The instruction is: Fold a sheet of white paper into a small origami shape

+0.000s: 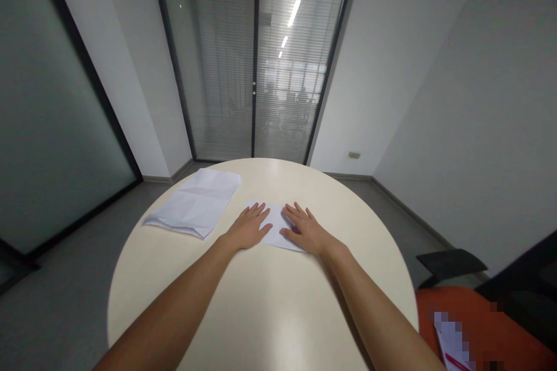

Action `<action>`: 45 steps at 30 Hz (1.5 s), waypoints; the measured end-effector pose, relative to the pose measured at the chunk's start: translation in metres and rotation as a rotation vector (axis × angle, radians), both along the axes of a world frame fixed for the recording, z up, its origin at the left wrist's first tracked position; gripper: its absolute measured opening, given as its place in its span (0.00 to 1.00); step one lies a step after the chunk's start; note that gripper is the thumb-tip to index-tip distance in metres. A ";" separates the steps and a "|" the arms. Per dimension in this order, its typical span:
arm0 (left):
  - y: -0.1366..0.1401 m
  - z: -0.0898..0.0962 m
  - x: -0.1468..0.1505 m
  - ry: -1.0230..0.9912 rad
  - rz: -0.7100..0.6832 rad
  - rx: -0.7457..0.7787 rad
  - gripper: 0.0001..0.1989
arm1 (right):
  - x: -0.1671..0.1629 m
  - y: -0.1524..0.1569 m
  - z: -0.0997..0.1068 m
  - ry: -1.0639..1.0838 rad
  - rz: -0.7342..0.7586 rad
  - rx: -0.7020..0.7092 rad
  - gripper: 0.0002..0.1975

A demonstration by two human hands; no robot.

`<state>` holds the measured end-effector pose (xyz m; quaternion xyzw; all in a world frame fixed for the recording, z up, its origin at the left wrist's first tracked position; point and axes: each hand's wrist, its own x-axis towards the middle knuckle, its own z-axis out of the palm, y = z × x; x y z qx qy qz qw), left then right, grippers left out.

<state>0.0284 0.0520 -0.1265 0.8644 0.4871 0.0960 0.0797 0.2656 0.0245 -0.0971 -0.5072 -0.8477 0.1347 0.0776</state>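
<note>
Though apart, left hand (250,228) and right hand (305,229) on white paper (275,236).

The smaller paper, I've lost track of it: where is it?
In the head view, the smaller paper lies on the table, partly under the left hand and right hand, right of the larger paper.
</note>
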 end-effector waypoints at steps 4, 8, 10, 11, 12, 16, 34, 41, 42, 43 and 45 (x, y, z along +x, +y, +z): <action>0.001 0.003 -0.002 -0.009 -0.023 -0.022 0.31 | -0.009 -0.004 -0.001 0.006 0.067 -0.118 0.43; 0.001 0.004 -0.002 0.001 0.026 -0.012 0.31 | 0.000 -0.003 0.004 -0.002 0.034 -0.194 0.50; 0.000 0.003 0.001 -0.003 0.048 0.026 0.30 | 0.006 -0.002 0.009 -0.008 0.016 -0.224 0.55; -0.002 0.003 0.002 -0.011 0.042 0.051 0.29 | 0.009 -0.002 0.010 -0.009 0.007 -0.235 0.57; -0.003 0.002 0.004 -0.024 0.026 0.074 0.28 | 0.011 -0.001 0.012 -0.008 -0.001 -0.244 0.58; -0.009 0.002 0.009 -0.049 -0.033 0.051 0.30 | 0.014 0.000 0.013 0.007 -0.002 -0.260 0.59; -0.005 0.006 0.000 -0.006 -0.046 -0.074 0.38 | 0.036 0.000 0.020 -0.054 -0.053 -0.284 0.60; -0.006 0.006 -0.003 -0.027 -0.175 -0.030 0.35 | 0.012 0.003 0.008 0.068 0.069 -0.120 0.50; -0.006 0.006 -0.003 -0.029 -0.177 -0.026 0.34 | 0.012 0.004 0.006 0.061 0.069 -0.135 0.52; -0.006 0.006 -0.003 -0.028 -0.166 -0.025 0.33 | 0.013 0.004 0.005 0.053 0.063 -0.153 0.53; -0.005 0.006 -0.002 -0.017 -0.102 -0.029 0.33 | 0.016 0.005 0.005 0.034 0.037 -0.185 0.57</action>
